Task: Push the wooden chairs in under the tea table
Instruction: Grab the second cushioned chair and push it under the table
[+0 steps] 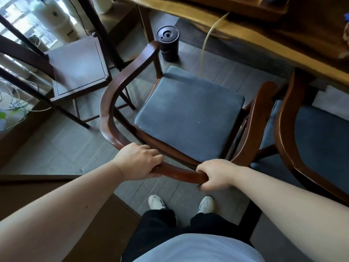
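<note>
Grey plank floor [62, 148] runs under a long wooden tea table [264, 40] at the top. The left hand [138, 161] and right hand [217, 173] are each curled tight around the curved back rail of the chair [188, 114]. Its blue seat sits wholly out from the table, front edge near it, angled. A second chair [311, 133], right of the first, is partly tucked under. A black bin [167, 43] stands by the table leg. The push looks barely begun; both chairs remain.

Grey plank floor [62, 148], a black canister [167, 43], daylight from a window [11, 14].
</note>
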Motion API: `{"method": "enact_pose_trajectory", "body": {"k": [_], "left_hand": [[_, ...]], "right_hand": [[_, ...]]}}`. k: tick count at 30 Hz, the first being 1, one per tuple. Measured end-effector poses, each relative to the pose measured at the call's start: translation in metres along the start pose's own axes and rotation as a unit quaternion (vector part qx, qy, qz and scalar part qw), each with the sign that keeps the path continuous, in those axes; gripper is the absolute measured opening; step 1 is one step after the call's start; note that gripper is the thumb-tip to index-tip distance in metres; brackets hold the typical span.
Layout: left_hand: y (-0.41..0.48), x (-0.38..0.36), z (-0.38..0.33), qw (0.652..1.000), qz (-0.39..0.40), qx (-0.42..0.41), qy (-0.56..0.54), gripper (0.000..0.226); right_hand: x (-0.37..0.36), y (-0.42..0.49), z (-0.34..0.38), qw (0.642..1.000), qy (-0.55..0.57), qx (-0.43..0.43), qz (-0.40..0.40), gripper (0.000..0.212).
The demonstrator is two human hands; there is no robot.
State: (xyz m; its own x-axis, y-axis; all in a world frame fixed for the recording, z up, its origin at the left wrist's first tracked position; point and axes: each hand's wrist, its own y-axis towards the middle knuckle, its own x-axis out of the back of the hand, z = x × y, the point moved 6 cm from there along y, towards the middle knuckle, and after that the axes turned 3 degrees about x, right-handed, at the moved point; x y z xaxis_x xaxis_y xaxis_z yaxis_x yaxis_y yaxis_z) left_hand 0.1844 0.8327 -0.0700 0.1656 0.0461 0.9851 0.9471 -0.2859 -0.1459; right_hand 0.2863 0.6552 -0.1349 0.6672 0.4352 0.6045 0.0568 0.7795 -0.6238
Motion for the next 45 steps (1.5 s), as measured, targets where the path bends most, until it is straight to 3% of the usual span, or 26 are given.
{"method": "enact_pose_trajectory", "body": {"k": [4,7,9,12,16,23,34,45], "left_hand": [[-0.007,0.009,0.004,0.999,-0.018,-0.040,0.006,0.038],[-0.016,0.012,0.045,1.000,-0.010,0.021,0.004,0.055],[-0.022,0.008,0.062,1.000,-0.005,0.018,-0.006,0.055],[-0.024,0.006,0.062,0.998,-0.020,-0.052,-0.020,0.034],[-0.021,0.008,0.063,0.992,-0.044,-0.116,-0.021,0.034],[-0.014,-0.003,0.067,0.981,-0.027,-0.190,-0.023,0.027],[0.018,0.011,0.114,0.977,-0.056,-0.206,-0.006,0.034],[0.089,0.022,0.119,0.976,-0.053,-0.213,-0.004,0.034]], "right_hand": [[0.006,-0.006,0.037,0.989,0.021,0.041,-0.140,0.054],[0.007,-0.001,0.068,0.972,0.039,0.026,-0.230,0.049],[0.006,0.010,0.083,0.968,0.035,-0.010,-0.250,0.044],[0.009,0.024,0.098,0.964,0.025,-0.066,-0.257,0.042],[0.008,0.022,0.100,0.950,0.027,-0.137,-0.278,0.040],[0.005,0.013,0.107,0.906,0.036,-0.169,-0.386,0.034],[0.044,0.044,0.100,0.904,0.023,-0.176,-0.390,0.031],[0.086,0.032,0.041,0.902,0.039,-0.196,-0.383,0.036]]}}
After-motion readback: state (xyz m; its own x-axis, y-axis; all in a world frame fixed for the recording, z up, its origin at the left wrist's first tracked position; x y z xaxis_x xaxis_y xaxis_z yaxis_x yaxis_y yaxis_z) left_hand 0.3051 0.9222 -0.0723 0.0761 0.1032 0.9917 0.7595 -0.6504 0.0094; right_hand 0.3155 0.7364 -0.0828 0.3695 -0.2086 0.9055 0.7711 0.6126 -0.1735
